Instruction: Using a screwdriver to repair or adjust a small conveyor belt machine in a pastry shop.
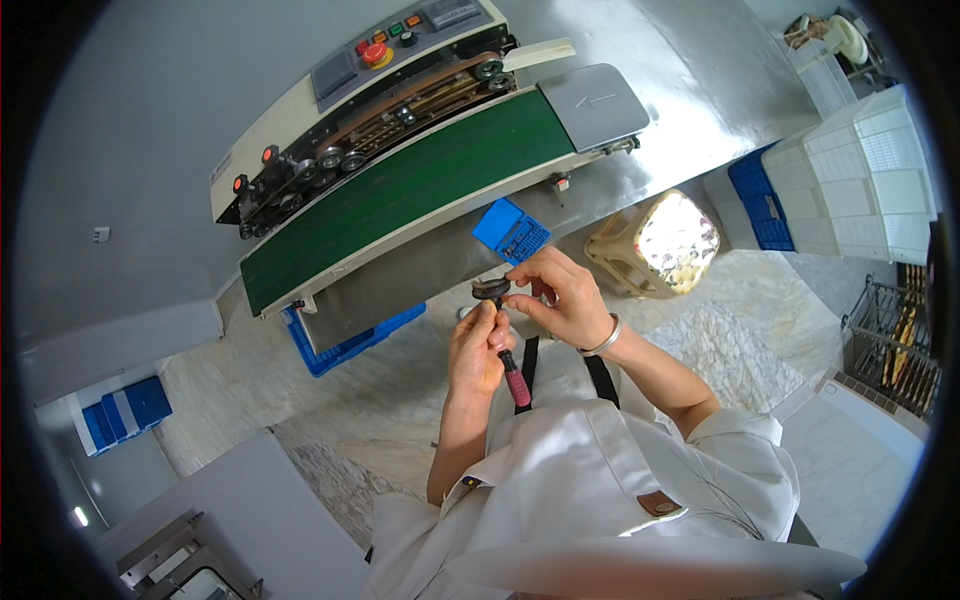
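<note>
A small dark round part, like a wheel or pulley (491, 289), is held up in front of my body. My left hand (474, 352) is closed around its underside, with the thumb just below it. A screwdriver with a dark red handle (516, 380) also sits in my left hand, its handle sticking out below the fingers. From the right, my right hand (562, 292) pinches the wheel's edge between thumb and forefinger. The fingers hide part of the wheel and the screwdriver's tip. Just beyond the hands, a blue calculator (511, 232) lies at the steel table's edge.
A band sealing machine (385, 75) with a green conveyor belt (420, 195) stands on the steel table (700, 70). To the right are a beige stool (640, 245), white crates (850, 185) and a rack (890, 330). A blue crate (365, 340) is under the table.
</note>
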Demonstrator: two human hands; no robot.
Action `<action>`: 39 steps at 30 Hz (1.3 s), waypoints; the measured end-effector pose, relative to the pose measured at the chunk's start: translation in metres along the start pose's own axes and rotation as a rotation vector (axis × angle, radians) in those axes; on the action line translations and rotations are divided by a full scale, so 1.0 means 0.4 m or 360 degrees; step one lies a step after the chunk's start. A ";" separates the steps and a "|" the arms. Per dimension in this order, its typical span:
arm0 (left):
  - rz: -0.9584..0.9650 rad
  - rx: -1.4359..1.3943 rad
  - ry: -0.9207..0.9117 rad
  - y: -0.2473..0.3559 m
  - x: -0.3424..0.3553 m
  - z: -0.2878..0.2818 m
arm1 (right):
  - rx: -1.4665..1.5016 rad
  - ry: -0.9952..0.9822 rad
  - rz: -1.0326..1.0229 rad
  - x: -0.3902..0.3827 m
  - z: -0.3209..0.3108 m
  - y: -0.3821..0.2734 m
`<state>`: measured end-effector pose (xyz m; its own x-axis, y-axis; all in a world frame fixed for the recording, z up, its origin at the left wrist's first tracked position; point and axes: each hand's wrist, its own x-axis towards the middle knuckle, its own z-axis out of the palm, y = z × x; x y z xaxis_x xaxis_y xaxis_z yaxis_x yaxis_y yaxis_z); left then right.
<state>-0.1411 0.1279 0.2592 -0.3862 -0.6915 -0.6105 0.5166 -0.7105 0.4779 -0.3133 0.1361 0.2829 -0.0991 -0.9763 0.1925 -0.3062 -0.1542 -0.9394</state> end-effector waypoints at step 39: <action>0.0096 -0.0031 0.0063 -0.008 -0.005 -0.011 | -0.0037 -0.0062 0.0001 -0.020 0.004 -0.006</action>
<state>-0.1386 0.1321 0.2562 -0.3238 -0.7268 -0.6057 0.5529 -0.6649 0.5023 -0.3101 0.1441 0.2832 -0.0626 -0.9816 0.1804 -0.3280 -0.1505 -0.9326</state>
